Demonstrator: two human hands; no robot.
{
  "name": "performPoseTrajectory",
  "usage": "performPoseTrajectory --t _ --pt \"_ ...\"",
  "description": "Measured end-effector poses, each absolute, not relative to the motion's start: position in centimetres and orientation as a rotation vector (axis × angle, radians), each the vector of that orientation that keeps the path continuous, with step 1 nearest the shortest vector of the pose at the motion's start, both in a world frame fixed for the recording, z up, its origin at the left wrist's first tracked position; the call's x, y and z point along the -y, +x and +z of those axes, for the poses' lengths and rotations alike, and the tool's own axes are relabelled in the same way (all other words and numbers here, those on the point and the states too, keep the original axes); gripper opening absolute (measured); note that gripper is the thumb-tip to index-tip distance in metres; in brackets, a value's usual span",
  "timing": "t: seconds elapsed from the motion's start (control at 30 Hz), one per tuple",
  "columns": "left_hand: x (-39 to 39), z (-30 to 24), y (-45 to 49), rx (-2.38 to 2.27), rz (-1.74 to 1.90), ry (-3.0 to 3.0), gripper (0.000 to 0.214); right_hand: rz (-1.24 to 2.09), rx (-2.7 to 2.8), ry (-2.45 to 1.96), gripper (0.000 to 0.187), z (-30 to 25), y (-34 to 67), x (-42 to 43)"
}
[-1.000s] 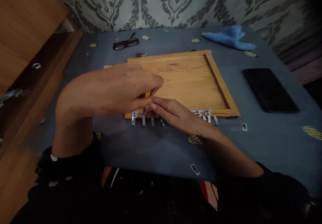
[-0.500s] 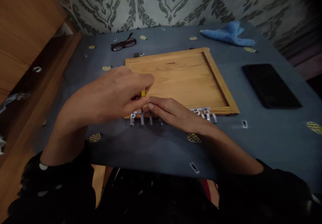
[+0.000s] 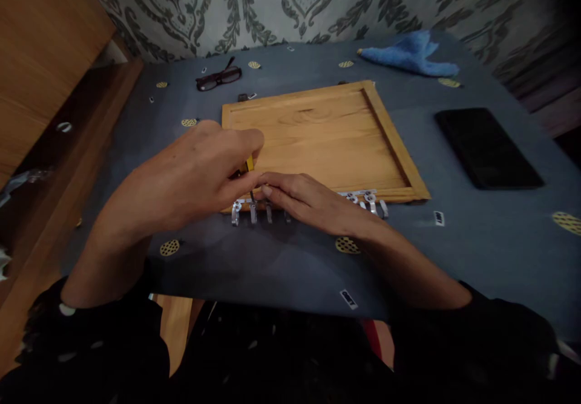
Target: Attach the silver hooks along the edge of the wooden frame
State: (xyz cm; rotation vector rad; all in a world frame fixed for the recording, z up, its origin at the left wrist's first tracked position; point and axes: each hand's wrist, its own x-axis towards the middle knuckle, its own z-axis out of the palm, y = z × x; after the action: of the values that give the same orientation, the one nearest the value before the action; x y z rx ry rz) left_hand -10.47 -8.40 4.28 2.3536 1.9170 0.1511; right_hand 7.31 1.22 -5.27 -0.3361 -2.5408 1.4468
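Since before, both hands slid slightly left: left hand grips a yellow tool, right hand presses flat on the hook rack.

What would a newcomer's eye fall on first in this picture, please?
Most likely the two hands meeting at the near edge of the wooden panel: the left hand pinches a yellow-handled tool, and the right hand rests flat over the metal hooks. A black phone lies to the right, eyeglasses and a blue cloth at the far side.
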Motion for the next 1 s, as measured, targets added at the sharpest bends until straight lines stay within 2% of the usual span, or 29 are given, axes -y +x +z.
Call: performPoseTrajectory --t 0.37,0.7,1.0 --pt "8.2 5.1 -10.3 -1.874 0.039 2.271 0.027 1.417 2.557 -0.352 0.035 -5.6 7.4 -1.3" --pt "8.9 6.8 -11.5 -1.791 0.090 2.368 0.023 1.355 2.172 -0.468 0.040 -5.8 9.1 -2.6" --pt "9.2 7.8 -11.5 -1.850 0.221 2.585 0.025 1.316 2.196 -0.500 0.038 -6.1 9.4 -2.8"
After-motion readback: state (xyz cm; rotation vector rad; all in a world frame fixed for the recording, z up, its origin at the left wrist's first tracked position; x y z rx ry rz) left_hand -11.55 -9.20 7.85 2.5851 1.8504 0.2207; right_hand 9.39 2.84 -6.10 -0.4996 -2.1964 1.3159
